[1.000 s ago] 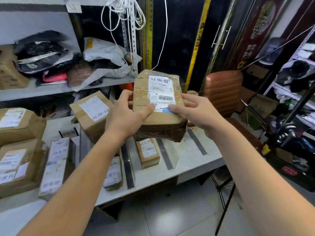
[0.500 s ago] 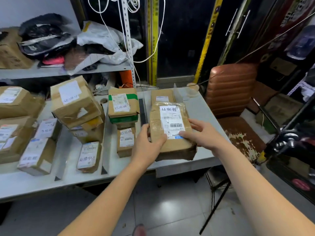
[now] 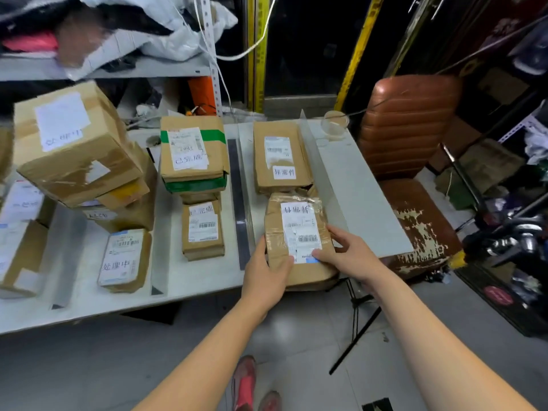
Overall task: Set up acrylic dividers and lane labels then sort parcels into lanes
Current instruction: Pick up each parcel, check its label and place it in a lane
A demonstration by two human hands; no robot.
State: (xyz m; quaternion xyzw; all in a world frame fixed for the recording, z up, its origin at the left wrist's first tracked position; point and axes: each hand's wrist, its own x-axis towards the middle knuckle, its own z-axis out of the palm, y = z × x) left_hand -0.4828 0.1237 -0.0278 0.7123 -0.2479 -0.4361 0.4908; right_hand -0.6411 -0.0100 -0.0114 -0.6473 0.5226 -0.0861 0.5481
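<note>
both hands are grasping the taped parcel (image 3: 299, 238): left hand (image 3: 265, 277) on its left edge, right hand (image 3: 353, 256) on its right. the parcel is lying at the table (image 3: 364, 203) front edge, just before another parcel (image 3: 281, 157), right of the dark divider strip (image 3: 238, 203).

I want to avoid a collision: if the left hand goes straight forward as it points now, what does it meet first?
Probably only the taped parcel the left hand already holds; beyond it lies the flat box, though depth is uncertain.

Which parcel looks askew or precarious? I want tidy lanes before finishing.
The large brown cardboard box at the left sits tilted atop a smaller stack, overhanging it. The crumpled taped parcel under both hands juts past the white table's front edge.
</note>
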